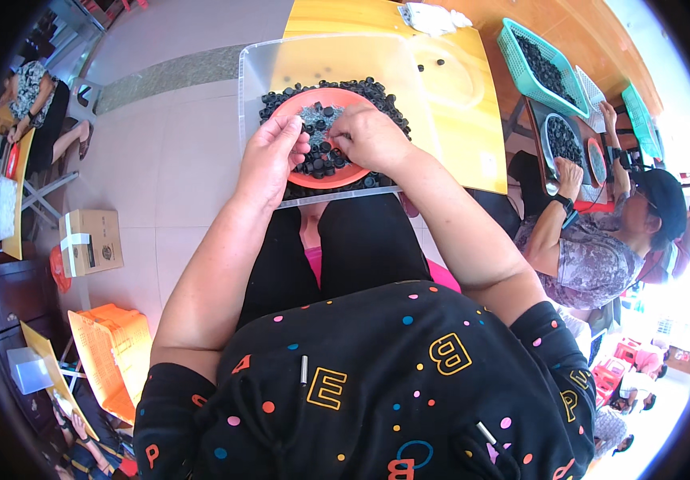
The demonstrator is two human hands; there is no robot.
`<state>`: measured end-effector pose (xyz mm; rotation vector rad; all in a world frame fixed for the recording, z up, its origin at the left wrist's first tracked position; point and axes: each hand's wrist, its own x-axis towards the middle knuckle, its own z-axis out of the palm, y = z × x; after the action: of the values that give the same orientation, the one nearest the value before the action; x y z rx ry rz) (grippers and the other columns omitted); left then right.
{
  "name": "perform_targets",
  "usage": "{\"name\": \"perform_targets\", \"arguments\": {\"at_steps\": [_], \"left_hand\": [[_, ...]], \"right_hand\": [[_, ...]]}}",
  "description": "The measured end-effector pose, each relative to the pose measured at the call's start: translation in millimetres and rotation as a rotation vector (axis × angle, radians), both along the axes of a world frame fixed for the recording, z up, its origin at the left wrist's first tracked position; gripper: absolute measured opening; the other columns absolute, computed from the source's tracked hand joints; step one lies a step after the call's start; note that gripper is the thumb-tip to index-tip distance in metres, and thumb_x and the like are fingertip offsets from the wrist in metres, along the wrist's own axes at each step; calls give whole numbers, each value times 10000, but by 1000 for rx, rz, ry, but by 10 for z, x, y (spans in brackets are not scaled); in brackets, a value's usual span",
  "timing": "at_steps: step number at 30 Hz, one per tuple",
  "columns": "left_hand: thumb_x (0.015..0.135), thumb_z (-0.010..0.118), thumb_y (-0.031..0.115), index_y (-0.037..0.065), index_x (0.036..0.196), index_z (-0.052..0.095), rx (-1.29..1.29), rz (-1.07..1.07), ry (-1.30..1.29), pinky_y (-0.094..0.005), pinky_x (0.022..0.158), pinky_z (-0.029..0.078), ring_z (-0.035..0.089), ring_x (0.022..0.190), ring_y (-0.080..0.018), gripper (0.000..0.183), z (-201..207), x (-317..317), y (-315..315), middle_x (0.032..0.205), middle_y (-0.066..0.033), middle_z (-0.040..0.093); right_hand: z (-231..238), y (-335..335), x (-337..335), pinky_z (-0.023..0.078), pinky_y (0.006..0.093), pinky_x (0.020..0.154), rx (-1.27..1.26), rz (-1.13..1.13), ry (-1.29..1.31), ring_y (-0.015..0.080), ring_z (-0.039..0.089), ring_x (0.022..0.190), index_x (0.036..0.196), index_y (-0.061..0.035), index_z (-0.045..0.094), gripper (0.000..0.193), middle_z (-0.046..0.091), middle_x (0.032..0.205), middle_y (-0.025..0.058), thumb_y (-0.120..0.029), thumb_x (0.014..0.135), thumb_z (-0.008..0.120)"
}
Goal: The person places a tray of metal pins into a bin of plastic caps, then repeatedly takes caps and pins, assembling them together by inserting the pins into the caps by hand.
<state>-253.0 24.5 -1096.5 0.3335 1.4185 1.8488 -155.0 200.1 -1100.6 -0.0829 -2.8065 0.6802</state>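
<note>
An orange-red round plate (pixel 358 98) rests on a mass of small black round caps (pixel 394 112) inside a clear plastic bin (pixel 259 72) over my lap. On the plate lie small clear pieces (pixel 323 114), and more black caps (pixel 321 166) sit along its near side. My left hand (pixel 273 156) is closed above the plate's left rim, thumb against curled fingers; what it grips is too small to make out. Over the plate's right part, the fingers of my right hand (pixel 370 138) pinch together among the small pieces. Their tips are partly hidden, and so is anything they hold.
A yellow wooden table (pixel 469 104) stands behind and right of the bin, with a plastic bag (pixel 433 18) and two loose caps. Further right, a co-worker (pixel 601 248) handles caps beside a green basket (pixel 557 94). A cardboard box (pixel 93 242) and orange crate (pixel 113 352) stand left.
</note>
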Motion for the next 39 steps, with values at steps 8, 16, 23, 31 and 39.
{"name": "perform_targets", "arguments": {"at_steps": [8, 16, 23, 31, 39], "left_hand": [[938, 576, 145, 64, 1094, 614, 90, 8, -85, -211, 717, 459, 567, 830, -73, 180, -47, 70, -133, 968, -19, 625], [939, 560, 123, 47, 1111, 618, 134, -9, -120, -216, 747, 471, 584, 862, -81, 197, -127, 48, -233, 987, -28, 629], [959, 519, 131, 33, 1117, 594, 196, -64, -157, -223, 754, 476, 590, 870, -101, 200, -56, 138, -315, 997, -39, 623], [860, 595, 117, 20, 1008, 623, -75, -151, 74, -275, 743, 475, 589, 831, -140, 178, -19, 102, -280, 932, -52, 628], [790, 682, 180, 72, 1004, 685, -713, -491, 1199, -395, 736, 490, 641, 843, -274, 240, 104, 305, 87, 911, -145, 665]], "right_hand": [[-121, -114, -31, 495, 406, 784, 113, -11, -41, 290, 616, 886, 768, -60, 673, 90, 652, 840, 108, -136, 785, 626], [-149, -134, 107, 485, 275, 622, -626, -227, 33, 103, 567, 621, 823, -15, 671, 86, 611, 658, 43, -82, 816, 619], [-44, -278, 189, 429, 216, 621, -894, -244, 26, 58, 511, 656, 833, -20, 637, 57, 599, 736, -28, -62, 858, 607], [5, -326, 313, 406, 214, 570, -1210, -365, 182, 71, 534, 627, 803, -63, 610, 64, 609, 732, 8, -89, 855, 586], [14, -216, 313, 388, 212, 541, -1299, -390, 248, 67, 516, 590, 782, -74, 605, 44, 579, 664, -4, -81, 825, 599]]}}
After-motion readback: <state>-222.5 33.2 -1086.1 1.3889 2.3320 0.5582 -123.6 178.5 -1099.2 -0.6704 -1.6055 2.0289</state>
